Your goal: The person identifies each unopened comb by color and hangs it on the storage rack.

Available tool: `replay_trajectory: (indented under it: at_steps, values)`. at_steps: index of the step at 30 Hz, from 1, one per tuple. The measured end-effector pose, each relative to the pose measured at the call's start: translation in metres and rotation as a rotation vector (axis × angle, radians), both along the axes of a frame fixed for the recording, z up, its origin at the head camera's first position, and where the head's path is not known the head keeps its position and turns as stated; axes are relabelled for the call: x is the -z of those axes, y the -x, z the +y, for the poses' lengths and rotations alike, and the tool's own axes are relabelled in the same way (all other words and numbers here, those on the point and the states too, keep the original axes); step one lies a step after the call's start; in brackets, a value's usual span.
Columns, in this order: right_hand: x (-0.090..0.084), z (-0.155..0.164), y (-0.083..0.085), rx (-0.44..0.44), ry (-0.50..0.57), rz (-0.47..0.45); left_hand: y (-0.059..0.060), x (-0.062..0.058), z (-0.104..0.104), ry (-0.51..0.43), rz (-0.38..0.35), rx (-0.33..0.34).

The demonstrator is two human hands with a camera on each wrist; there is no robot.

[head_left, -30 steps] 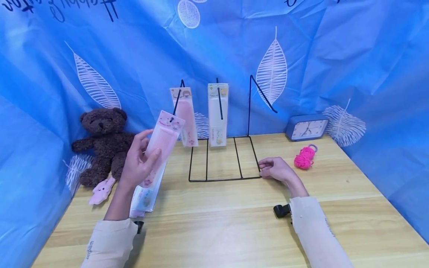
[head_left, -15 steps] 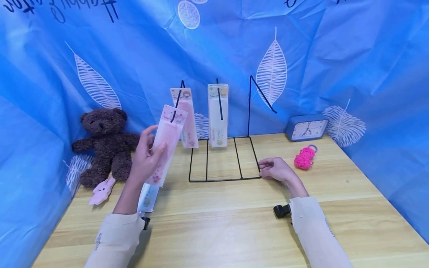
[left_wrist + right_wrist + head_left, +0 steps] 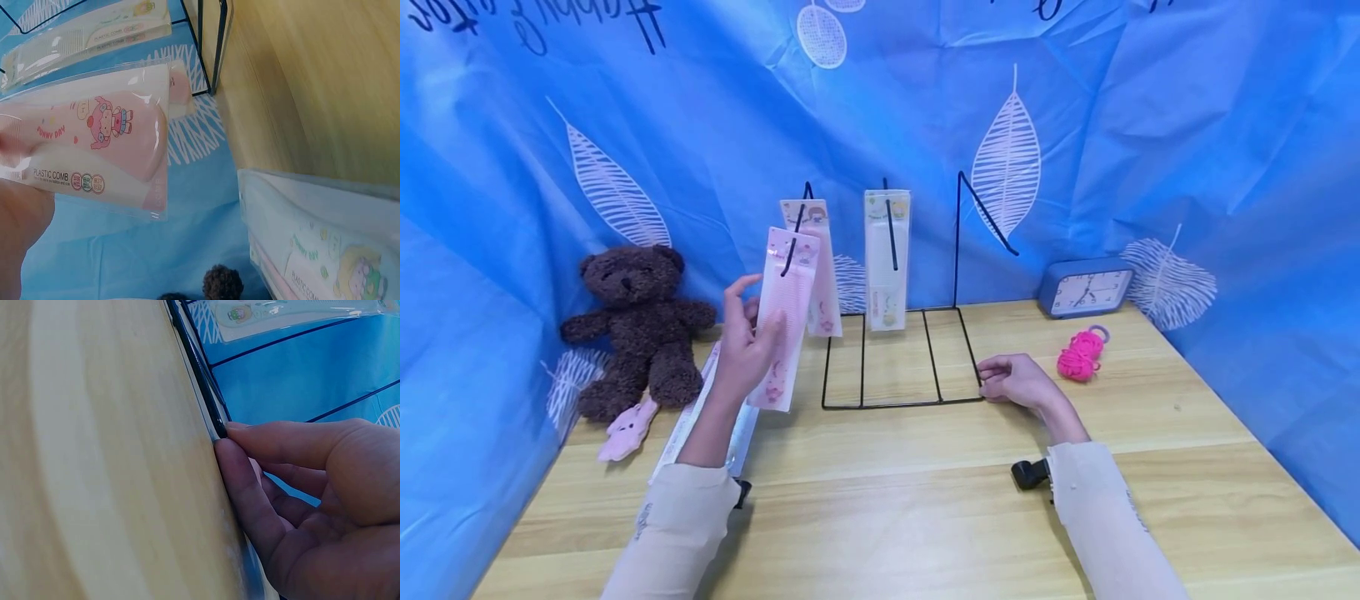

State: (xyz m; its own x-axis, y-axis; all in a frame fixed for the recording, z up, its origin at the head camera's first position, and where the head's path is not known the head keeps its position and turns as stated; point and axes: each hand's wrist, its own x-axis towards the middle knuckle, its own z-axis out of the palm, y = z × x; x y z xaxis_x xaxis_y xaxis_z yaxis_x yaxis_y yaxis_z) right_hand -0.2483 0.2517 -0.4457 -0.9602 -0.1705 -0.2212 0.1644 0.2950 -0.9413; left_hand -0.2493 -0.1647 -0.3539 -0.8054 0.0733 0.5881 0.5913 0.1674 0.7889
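Observation:
My left hand pinches a packaged pink plastic comb between thumb and fingers, and the comb hangs slightly tilted. The left hook of a black wire display rack passes through the hole at the top of this package. Behind it, another packaged pink comb hangs on the same hook. A packaged pale comb hangs from the middle hook; the right hook is bare. At the front right corner of the rack's base, my right hand pinches the wire, also plain in the right wrist view.
Partly hidden under my left forearm, packaged combs lie on the table. A brown teddy bear and small pink plush are at left. At right are a blue clock and pink yarn. A blue curtain backs the table.
My left hand has moved right and slightly up, and the comb's package has slid further back along the left hook. More of the hook's tip now shows in front. The right hand stays put.

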Motion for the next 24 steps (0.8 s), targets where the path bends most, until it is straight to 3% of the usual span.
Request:
replay_trajectory:
  at_steps: [6,14,24]
  values:
    - [0.001,-0.001,0.001,0.005,0.008,-0.005,0.006,0.002,0.004,-0.020,0.000,-0.016]
    - [0.000,-0.001,0.001,0.011,0.017,-0.013,0.013,-0.001,0.013,0.058,0.122,-0.166]
    - [0.000,-0.002,0.001,0.005,0.010,-0.011,0.029,0.003,0.018,0.067,-0.001,-0.229]
